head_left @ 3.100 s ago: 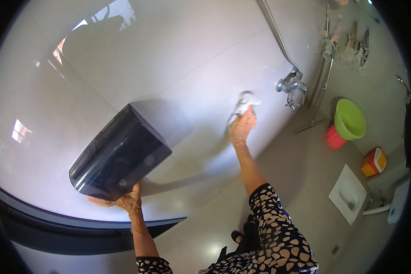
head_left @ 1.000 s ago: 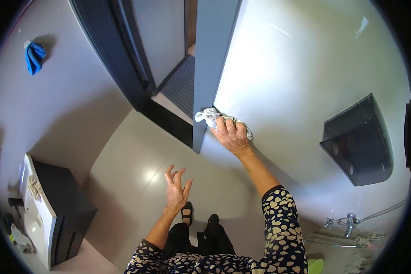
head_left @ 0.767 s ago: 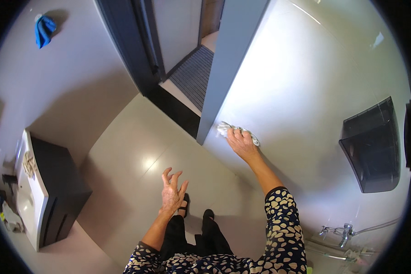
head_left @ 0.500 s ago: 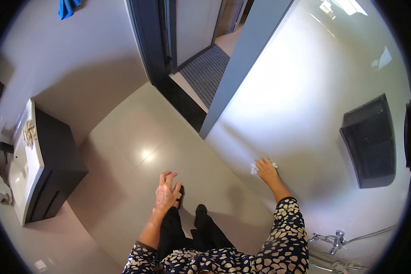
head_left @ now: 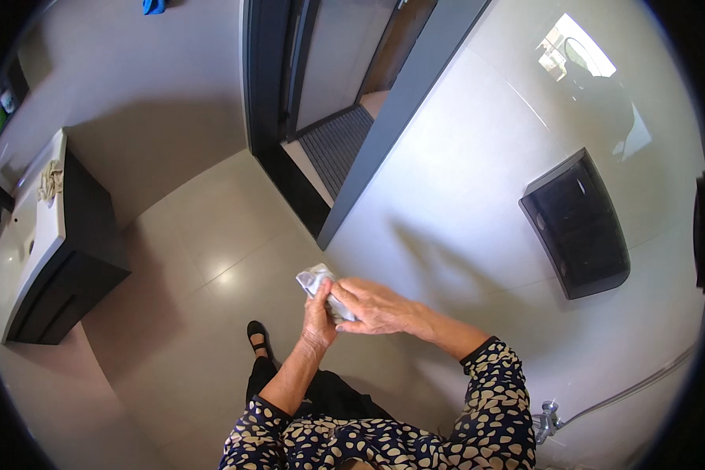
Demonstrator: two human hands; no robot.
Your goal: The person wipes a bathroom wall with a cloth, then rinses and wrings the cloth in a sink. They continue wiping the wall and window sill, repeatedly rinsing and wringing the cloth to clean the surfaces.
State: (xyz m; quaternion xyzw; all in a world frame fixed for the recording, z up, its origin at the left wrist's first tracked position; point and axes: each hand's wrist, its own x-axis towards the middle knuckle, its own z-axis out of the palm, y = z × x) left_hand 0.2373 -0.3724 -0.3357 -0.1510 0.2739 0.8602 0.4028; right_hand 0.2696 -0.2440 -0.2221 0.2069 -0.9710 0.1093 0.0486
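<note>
A crumpled pale grey cloth (head_left: 318, 283) is held between both of my hands in front of my body. My left hand (head_left: 319, 317) grips it from below, fingers curled around it. My right hand (head_left: 374, 305) closes over it from the right side. Both hands hover above the glossy beige floor tiles, just left of the pale tiled wall (head_left: 478, 180). My patterned sleeves come in from the lower edge.
A dark smoked dispenser box (head_left: 578, 225) hangs on the wall at right. A grey door edge (head_left: 399, 117) and dark doorway with a ridged mat (head_left: 333, 145) lie ahead. A white basin on a dark cabinet (head_left: 47, 251) stands at left. A tap fitting (head_left: 547, 419) is low right.
My right hand has come off the wall with the cloth and moved toward my body. My left hand, empty and open before, has risen and joined it on the cloth.
</note>
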